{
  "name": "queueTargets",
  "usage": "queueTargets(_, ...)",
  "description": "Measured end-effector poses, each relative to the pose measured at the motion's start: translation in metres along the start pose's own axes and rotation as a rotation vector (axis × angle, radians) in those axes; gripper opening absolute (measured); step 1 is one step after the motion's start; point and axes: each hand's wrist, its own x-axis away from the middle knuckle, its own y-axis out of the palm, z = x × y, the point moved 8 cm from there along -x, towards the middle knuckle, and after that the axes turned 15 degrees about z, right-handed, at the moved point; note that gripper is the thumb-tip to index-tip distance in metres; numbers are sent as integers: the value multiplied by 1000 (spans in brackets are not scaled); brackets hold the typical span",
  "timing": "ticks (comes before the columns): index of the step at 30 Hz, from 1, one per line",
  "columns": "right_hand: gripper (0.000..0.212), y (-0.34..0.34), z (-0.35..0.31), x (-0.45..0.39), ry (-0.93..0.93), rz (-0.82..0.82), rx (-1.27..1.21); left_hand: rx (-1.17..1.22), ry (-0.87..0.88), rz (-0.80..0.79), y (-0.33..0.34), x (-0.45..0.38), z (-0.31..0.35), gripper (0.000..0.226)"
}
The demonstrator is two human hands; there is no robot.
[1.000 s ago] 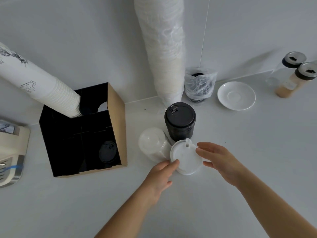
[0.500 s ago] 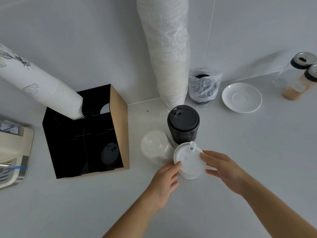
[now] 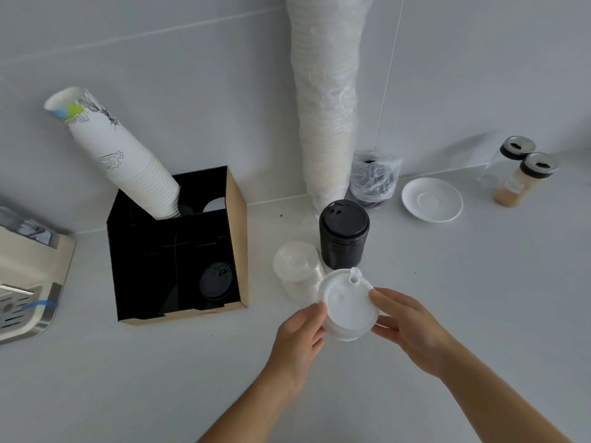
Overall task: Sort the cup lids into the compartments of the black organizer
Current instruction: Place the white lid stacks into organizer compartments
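A stack of white cup lids (image 3: 347, 306) with a spout tab is held between both hands above the counter. My left hand (image 3: 299, 340) grips its left rim and my right hand (image 3: 406, 327) grips its right rim. Behind it stand a stack of clear dome lids (image 3: 295, 270) and a taller stack of black lids (image 3: 343, 233). The black organizer (image 3: 236, 238) sits to the left; its front right compartment holds black lids (image 3: 216, 281), and a leaning stack of printed paper cups (image 3: 128, 164) fills a back compartment.
A tall plastic-wrapped cup sleeve (image 3: 326, 100) leans against the wall. Beside it sit a bagged bundle of dark items (image 3: 374, 179), a white saucer (image 3: 431, 199) and two shaker jars (image 3: 521, 177). A beige machine with a drip tray (image 3: 25, 282) occupies the left edge.
Both hands have kept hold of the white lid stack, closing more firmly on its rims. The camera has tilted, shifting the whole scene lower in view.
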Motion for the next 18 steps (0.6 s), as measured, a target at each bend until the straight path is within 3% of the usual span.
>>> queueTargets(9, 33, 42, -21, 42, -78, -21, 45, 26, 151, 14, -45, 34, 21, 55)
queueTargets(15, 31, 82, -36, 63, -144, -53, 68, 69, 186, 42, -81, 44, 39, 36)
queueTargets(18, 43, 104, -45, 71, -163, -86, 62, 85, 196, 61, -99, 45, 51, 27)
